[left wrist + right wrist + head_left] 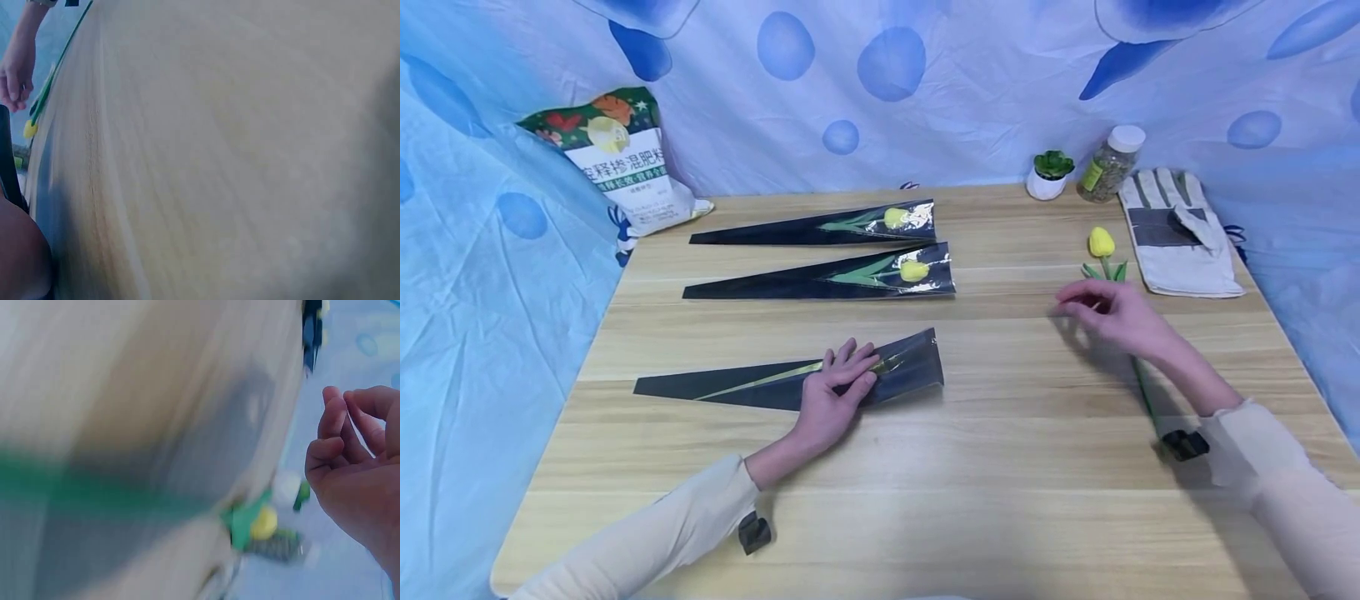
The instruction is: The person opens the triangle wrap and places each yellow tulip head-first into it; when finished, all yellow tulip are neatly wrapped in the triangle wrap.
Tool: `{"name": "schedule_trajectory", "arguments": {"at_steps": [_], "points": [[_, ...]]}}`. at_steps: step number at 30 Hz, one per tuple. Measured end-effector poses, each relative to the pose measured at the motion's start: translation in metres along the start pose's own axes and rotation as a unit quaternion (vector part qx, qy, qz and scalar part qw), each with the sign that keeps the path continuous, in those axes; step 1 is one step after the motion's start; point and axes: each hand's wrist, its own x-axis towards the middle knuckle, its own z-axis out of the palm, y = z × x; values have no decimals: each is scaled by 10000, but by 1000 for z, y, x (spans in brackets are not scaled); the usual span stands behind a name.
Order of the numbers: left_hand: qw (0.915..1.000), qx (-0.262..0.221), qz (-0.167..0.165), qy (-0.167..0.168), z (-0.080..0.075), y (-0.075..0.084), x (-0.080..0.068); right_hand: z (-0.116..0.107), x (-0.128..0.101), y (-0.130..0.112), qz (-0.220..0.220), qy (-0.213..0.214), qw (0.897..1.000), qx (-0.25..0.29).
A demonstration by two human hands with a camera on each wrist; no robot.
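The left hand (835, 390) lies flat, fingers straight, pressing on a long, tapering sleeve (790, 379) of glossy dark film that sits on the near left of the pale wood-grain bench (1000, 467); its wide mouth points right and a thin green-gold stripe runs along it. Right of centre, the right hand (1112, 312) hovers with loosely curled fingers, holding nothing, just over the green stem of a loose tulip (1102, 243) whose yellow bud points to the far side. Two more sleeves, far sleeve (820, 228) and middle sleeve (827, 280), each hold a yellow tulip. Only the head view shows the fertiliser bag (625, 167), small potted succulent (1051, 173), jar (1111, 163) and cloth work glove (1180, 232). The right wrist view, blurred, shows the curled fingers (331, 434) clear of the stem; the left wrist view shows mostly bench grain.
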Motion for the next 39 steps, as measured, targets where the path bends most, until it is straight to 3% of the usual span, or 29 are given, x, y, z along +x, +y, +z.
{"name": "schedule_trajectory", "arguments": {"at_steps": [3,6,11,14,17,28,32,39], "points": [[10000,-53,-68,-17,-1,1,1,-21,-8,12,-624,339,9950,-707],[10000,-21,-89,-35,-2,3,1,-40,-14,27,-1210,543,9795,-1515],[9999,36,-81,-49,-3,3,1,-56,-23,42,-1518,479,9585,-2367],[9999,48,-103,-49,-2,1,0,-57,-27,46,-1356,340,9563,-2567],[9999,38,-93,-21,-1,2,0,-56,-30,47,-1038,185,9613,-2544],[9999,52,-100,-54,-1,2,0,-47,-43,47,-186,93,9864,-1627],[9999,116,-103,-77,-1,1,0,-43,-47,46,159,86,9870,-1599],[9999,122,-65,-73,0,3,1,-42,-48,43,1191,-314,9785,-1656]]}}
